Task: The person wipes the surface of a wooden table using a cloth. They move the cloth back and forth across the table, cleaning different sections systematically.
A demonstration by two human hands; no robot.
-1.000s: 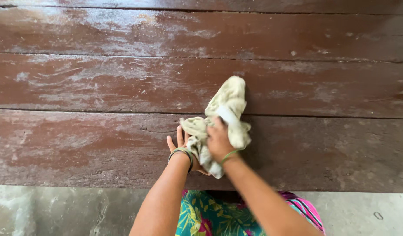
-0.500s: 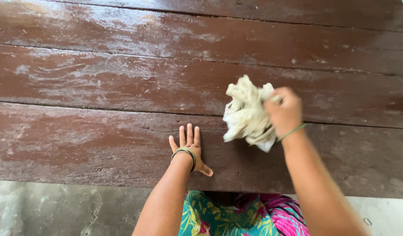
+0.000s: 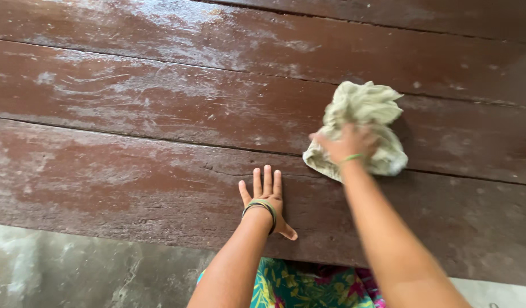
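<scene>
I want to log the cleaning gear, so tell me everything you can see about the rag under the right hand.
The rag is a pale, off-white cloth with a faint greenish tinge, soft and heavily crumpled into a loose bunch. It lies on the dark brown wooden planks, across a seam between two boards. The right hand presses on its near edge; the left hand rests flat on the wood, apart from it.

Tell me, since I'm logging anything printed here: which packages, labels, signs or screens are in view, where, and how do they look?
None in view: only the right hand pressing a crumpled pale cloth onto the brown plank table, and the left hand flat on the wood nearer the front edge.
</scene>
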